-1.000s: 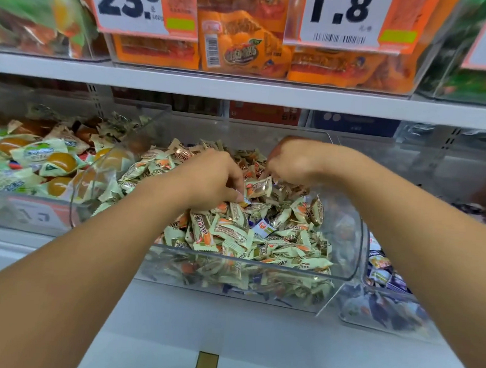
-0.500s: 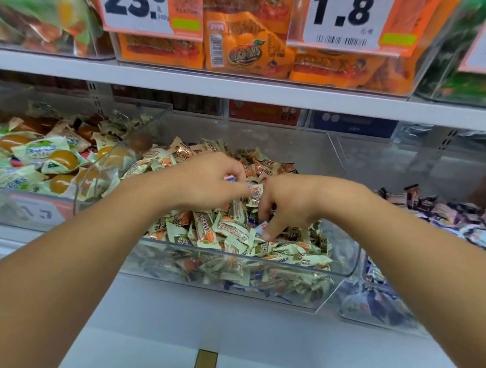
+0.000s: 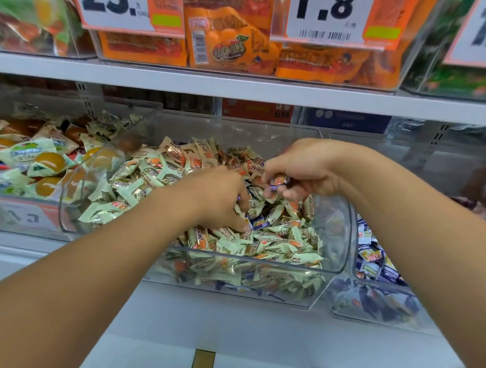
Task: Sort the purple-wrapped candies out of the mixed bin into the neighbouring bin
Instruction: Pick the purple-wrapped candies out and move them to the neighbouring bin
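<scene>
— What have the hands got?

— From my feed: the right hand hangs above the far right part of the mixed bin, its fingers curled round a purple-wrapped candy held clear of the pile; the left hand is down among the cream-wrapped candies, fingers bent into the heap; a scrap of purple shows at its knuckles, but I cannot tell whether it grips anything.

— And the other purple ones?

— One purple piece lies on the pile just beside the left fingertips; more dark wrappers show through the clear front wall, low down; the neighbouring bin stands to the right, touching the mixed one, with purple and white wrappers inside.

— Anything else around?

— A bin of orange jelly cups sits left; price cards and orange packets sit on the shelf above.
</scene>
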Action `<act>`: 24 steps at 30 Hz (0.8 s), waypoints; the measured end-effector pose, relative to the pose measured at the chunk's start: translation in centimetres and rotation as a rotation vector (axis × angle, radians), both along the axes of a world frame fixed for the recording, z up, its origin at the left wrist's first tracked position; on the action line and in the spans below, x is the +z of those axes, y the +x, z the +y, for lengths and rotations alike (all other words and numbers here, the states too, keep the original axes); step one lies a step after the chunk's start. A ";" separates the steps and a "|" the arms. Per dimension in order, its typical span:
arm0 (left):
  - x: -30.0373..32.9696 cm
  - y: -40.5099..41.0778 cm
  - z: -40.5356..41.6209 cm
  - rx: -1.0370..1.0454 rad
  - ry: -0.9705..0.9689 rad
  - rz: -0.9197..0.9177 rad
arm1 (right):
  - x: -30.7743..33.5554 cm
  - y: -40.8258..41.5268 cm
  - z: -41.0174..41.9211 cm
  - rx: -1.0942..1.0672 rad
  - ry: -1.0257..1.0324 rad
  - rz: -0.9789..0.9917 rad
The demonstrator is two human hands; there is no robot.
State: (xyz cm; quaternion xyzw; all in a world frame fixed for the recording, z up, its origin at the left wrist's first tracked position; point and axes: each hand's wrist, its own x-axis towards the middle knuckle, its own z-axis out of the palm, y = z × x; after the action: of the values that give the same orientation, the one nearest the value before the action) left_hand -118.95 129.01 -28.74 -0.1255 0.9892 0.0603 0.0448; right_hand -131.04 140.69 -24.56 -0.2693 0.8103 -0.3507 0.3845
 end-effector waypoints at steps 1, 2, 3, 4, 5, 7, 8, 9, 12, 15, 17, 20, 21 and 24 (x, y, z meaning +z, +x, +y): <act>-0.2 -0.1 -0.3 0.013 0.033 0.015 | -0.2 -0.1 0.0 0.027 0.037 0.092; -0.3 -0.2 -0.5 0.026 0.060 0.028 | -0.4 -0.1 0.1 0.076 0.090 0.195; -0.5 -0.4 -0.7 0.033 0.082 0.041 | -0.6 -0.1 0.1 0.138 0.142 0.283; -0.5 -0.5 -0.8 0.030 0.100 0.054 | -0.8 0.0 0.1 0.206 0.186 0.349; -0.6 -0.5 -0.9 0.019 0.114 0.067 | -1.0 0.2 0.1 0.280 0.217 0.400; -0.5 -0.5 -1.2 0.002 0.148 0.108 | -1.4 0.9 -0.1 0.432 0.263 0.520; -0.3 -0.3 -1.4 0.011 0.189 0.130 | -1.8 1.3 -0.2 0.504 0.296 0.606; -0.2 -0.2 -1.7 0.029 0.245 0.143 | -2.3 1.6 -0.3 0.566 0.348 0.712; 0.0 0.3 -2.2 0.057 0.367 0.146 | -3.4 2.1 -0.8 0.640 0.401 0.987; 0.1 0.5 -2.0 0.065 0.435 0.162 | -2.4 1.6 -0.8 0.588 0.282 1.015; 0.3 0.4 -1.8 0.103 0.522 0.217 | -1.1 1.1 -0.1 0.533 0.208 0.954; 1.4 0.3 -0.9 0.153 0.686 0.359 | 0.9 0.9 2.6 0.444 0.049 0.898; 1.9 0.1 -0.2 0.144 0.781 0.413 | 1.6 0.9 4.0 0.399 -0.015 0.879; 3.1 -1.2 3.2 0.025 0.889 0.494 | 3.2 0.3 9.1 0.209 -0.175 0.711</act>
State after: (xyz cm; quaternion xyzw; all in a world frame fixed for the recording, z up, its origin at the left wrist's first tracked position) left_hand -120.19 132.16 -25.64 -0.0880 0.8474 0.5039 -0.1421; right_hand -130.72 149.76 -21.40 -0.4870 0.8284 -0.2623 0.0885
